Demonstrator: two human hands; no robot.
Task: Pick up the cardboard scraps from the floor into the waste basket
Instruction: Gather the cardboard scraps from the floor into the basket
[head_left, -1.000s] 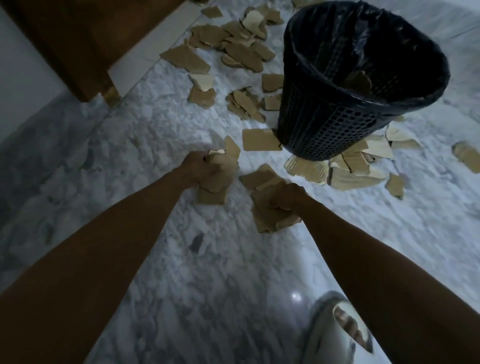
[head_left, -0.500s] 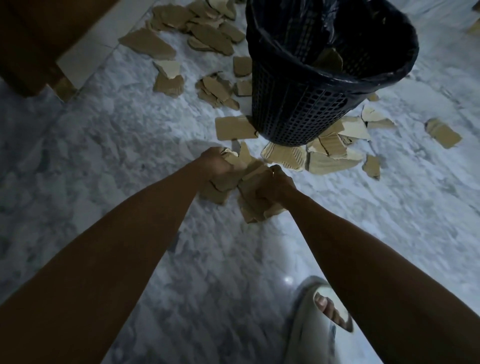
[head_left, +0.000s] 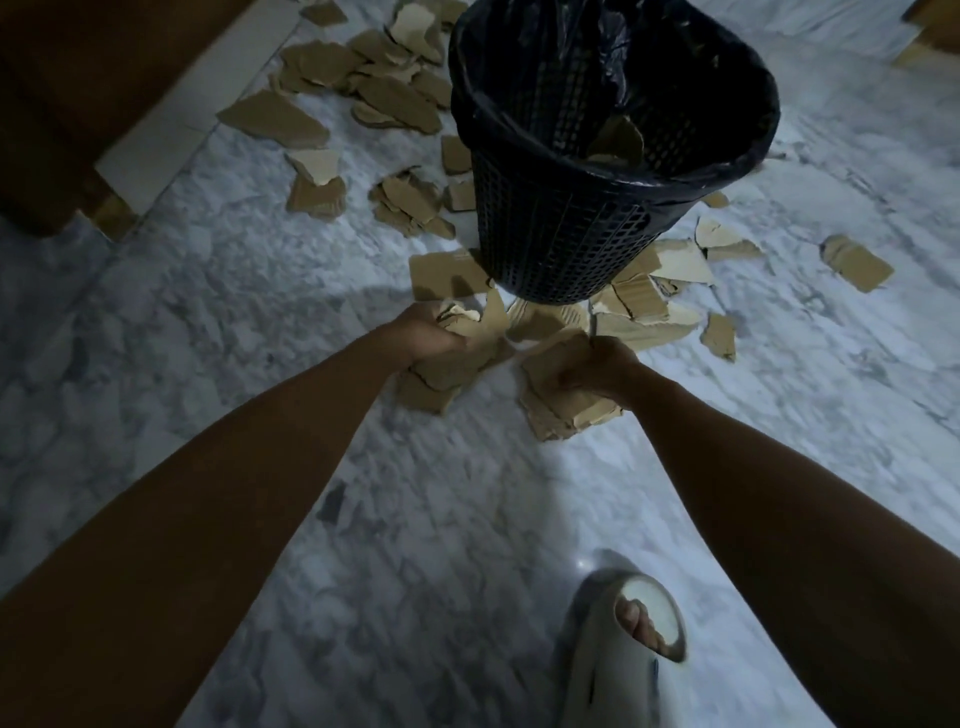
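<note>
1. A person's left hand (head_left: 434, 332) curls round a thick wad of torn cardboard scraps (head_left: 452, 364), fingers closed over the stack; the right hand (head_left: 597, 364) clamps a second bundle of scraps (head_left: 563, 410), both gathered in bulk, seemingly to save trips
2. The black mesh waste basket (head_left: 566, 239), lined with a dark plastic bag (head_left: 623, 62), stands at twelve o'clock from the hands, close enough for a short lift; a few pieces (head_left: 618, 137) already lie inside
3. Loose scraps (head_left: 363, 88) litter the marble floor (head_left: 208, 291) from ten o'clock round to two o'clock of the basket; a pale slipper (head_left: 618, 670) shows at five o'clock; much of the job remains
</note>
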